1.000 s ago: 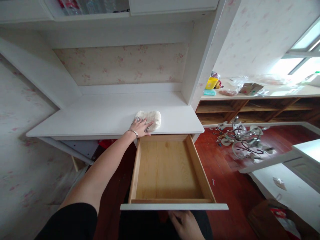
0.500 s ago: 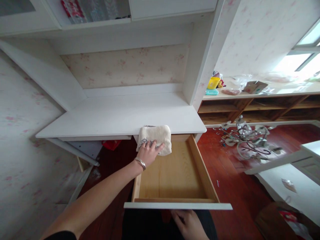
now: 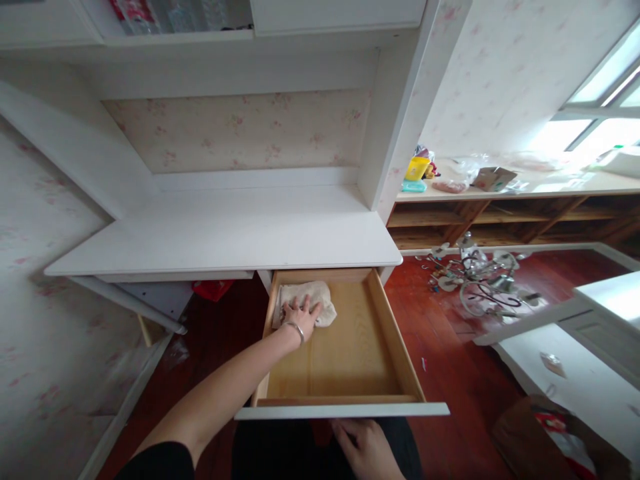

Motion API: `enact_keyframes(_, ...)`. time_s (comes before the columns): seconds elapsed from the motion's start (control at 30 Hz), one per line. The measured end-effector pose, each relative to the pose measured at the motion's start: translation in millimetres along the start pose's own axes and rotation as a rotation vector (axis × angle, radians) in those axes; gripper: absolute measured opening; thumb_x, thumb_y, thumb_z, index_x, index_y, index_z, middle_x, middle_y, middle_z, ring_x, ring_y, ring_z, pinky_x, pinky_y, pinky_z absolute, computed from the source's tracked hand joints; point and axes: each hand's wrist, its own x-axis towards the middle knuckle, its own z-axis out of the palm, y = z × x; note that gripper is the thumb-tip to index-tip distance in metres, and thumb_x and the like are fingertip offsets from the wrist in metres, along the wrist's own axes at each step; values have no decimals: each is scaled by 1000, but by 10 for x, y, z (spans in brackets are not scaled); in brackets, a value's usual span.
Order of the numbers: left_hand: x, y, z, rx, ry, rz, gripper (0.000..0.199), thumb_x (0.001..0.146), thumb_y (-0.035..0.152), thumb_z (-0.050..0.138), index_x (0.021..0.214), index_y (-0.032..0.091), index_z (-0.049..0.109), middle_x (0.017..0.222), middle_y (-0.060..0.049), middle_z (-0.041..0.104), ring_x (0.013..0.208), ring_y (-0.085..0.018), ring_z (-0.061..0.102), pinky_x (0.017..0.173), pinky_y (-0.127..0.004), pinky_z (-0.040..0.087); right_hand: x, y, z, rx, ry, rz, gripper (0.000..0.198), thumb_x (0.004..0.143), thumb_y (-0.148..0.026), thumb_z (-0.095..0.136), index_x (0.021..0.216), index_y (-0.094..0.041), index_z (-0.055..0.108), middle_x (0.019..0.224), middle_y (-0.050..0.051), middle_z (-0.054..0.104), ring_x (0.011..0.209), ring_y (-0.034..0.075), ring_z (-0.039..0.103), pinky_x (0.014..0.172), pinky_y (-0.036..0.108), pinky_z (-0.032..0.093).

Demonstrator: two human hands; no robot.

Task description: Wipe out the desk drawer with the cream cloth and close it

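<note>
Head camera, looking down: a white desk with a broad tabletop (image 3: 240,227) stands against a floral-papered wall. Below the tabletop's front edge, toward its right corner, a pale wooden drawer (image 3: 360,347) is pulled out toward the person. A cream cloth (image 3: 323,293) lies in the drawer's far left corner, close by its left side. The left hand (image 3: 300,316) rests palm down on the cloth, fingers spread, with a silver bracelet (image 3: 296,331) at the wrist. The right hand (image 3: 367,443) is below the drawer's white front edge, near its middle; its fingers look curled, but they are partly hidden and I cannot tell whether they grip anything. To the right, a chandelier (image 3: 501,283) lies on the red-brown floor (image 3: 425,320), before a low shelf unit (image 3: 510,213) carrying a yellow container (image 3: 417,168) near its left end.
</note>
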Motion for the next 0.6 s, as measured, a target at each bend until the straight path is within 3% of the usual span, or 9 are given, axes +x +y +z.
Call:
enact_keyframes(0.13, 40, -121, 94, -54, -99, 78, 97, 68, 68, 56, 150, 39, 11, 160, -4, 0, 142, -45, 3, 107, -68, 6, 14, 29, 0, 19, -18, -26, 53, 98, -45, 28, 71, -21, 67, 73, 3, 70, 70, 16, 63, 66, 24, 37)
enact_keyframes(0.3, 88, -134, 145, -119, -136, 90, 93, 72, 82, 34, 150, 40, 6, 159, -1, -6, 143, -40, -9, 108, -67, -6, 16, 101, 54, 21, -22, -36, 53, 98, -46, 28, 74, -20, 68, 73, 4, 70, 71, 16, 63, 67, 24, 38)
enact_keyframes(0.43, 198, 85, 110, -196, -127, 93, 83, 77, 80, 21, 149, 42, 10, 160, 1, -4, 143, -39, -8, 107, -68, -5, 17, 145, 103, 27, -9, -41, 54, 98, -47, 28, 75, -20, 69, 73, 4, 70, 70, 16, 62, 67, 24, 37)
enact_keyframes(0.6, 423, 579, 41, -253, -79, 149, 66, 87, 64, 12, 149, 41, 15, 160, 1, 1, 144, -40, -5, 107, -69, -5, 21, 193, 157, 32, -11, -54, 55, 98, -49, 28, 74, -21, 68, 72, 5, 70, 68, 16, 61, 66, 23, 37)
